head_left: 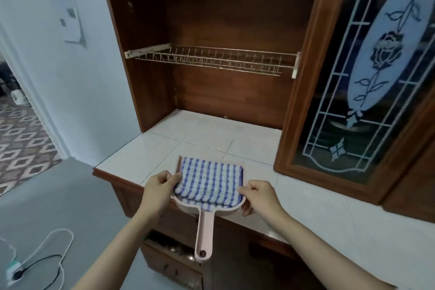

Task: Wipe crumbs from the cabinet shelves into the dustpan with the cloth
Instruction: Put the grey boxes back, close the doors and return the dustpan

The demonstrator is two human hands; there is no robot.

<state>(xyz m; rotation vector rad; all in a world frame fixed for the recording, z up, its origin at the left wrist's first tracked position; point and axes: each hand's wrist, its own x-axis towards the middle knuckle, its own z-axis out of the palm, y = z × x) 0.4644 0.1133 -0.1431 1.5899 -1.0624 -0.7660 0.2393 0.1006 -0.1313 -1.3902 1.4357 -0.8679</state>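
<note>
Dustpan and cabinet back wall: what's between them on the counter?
Bare white tile, plus one tiny speck by the wall, too small to identify; head view. The dustpan holds the folded cloth at the front edge.

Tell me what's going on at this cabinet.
A person stands at the open cabinet. The folded striped cloth lies in the pink dustpan on the tiled counter, and the pan's handle sticks out past the edge. The left hand pinches the cloth's left edge. The right hand pinches its right edge by the pan's rim. No shelf is being wiped right now.
</note>
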